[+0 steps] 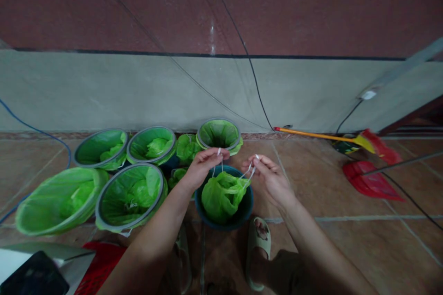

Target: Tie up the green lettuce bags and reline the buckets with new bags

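Fingers (218, 153) on our left hand (202, 166) and right hand (278, 184) are pinching white drawstrings (254, 171), one side each, tips drawn together. Below them, the blue bin (246, 212) is standing on the floor (328, 184) between our sandals (256, 242), and the green bag (221, 196) is sitting bunched at its mouth; how deep it is reaching, we are not managing to tell. We are judging this bag light, soft and limp, probably slippery and easily torn, so we are favouring the drawstrings over its thin film for holding. Around us, lined bins (98, 205) are crowding our left, another lined bin (218, 134) is standing behind by the wall (138, 92), a long-handled broom (318, 135) is lying off to our right, and a red dustpan (368, 182) is resting near its head. Our sandals are flanking the blue bin, probably limiting any sideways shift.
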`<state>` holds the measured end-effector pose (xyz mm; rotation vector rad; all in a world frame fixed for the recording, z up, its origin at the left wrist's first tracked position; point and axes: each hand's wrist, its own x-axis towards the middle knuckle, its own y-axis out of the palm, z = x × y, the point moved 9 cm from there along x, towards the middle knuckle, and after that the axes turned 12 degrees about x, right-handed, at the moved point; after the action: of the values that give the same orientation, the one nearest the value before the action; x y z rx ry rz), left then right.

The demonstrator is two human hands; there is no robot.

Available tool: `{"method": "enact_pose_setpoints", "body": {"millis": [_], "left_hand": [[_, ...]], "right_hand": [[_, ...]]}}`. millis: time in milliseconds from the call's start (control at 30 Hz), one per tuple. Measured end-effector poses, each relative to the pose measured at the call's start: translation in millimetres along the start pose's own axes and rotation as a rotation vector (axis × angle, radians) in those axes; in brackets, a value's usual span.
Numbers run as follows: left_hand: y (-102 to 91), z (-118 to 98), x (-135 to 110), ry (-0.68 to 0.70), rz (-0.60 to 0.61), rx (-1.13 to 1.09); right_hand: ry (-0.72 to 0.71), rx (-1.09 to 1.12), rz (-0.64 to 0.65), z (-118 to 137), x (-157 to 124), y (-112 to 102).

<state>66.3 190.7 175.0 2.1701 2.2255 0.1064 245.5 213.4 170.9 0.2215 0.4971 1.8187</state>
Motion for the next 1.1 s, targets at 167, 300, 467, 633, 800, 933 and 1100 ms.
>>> {"method": "enact_pose_setpoints", "body": {"millis": [167, 300, 467, 633, 800, 933, 1100], "left_hand": [[23.7, 4, -1, 0.042, 0.078, 0.127], [39.8, -2, -6, 0.076, 0.123, 0.137], [43.5, 11, -6, -0.021, 0.191, 0.134], [10.8, 42, 5, -0.092, -0.123, 0.212], [47.3, 65, 0, -0.058, 0.161, 0.456], [60.6, 64, -7, -0.009, 0.27, 0.564], [51.9, 62, -3, -0.079, 0.172, 0.303]], "right_hand": [[0.04, -0.149, 0.017, -35, 0, 9], [0.124, -0.045, 0.114, -70, -3, 34], [0.118, -0.001, 0.125, -80, 3, 42], [0.128, 0.114, 0.075, -50, 13, 29], [0.163, 0.24, 0.055, -30, 19, 23], [0.115, 0.216, -0.032, -17, 25, 3], [0.065, 0.173, -0.141, -11, 35, -29]]}}
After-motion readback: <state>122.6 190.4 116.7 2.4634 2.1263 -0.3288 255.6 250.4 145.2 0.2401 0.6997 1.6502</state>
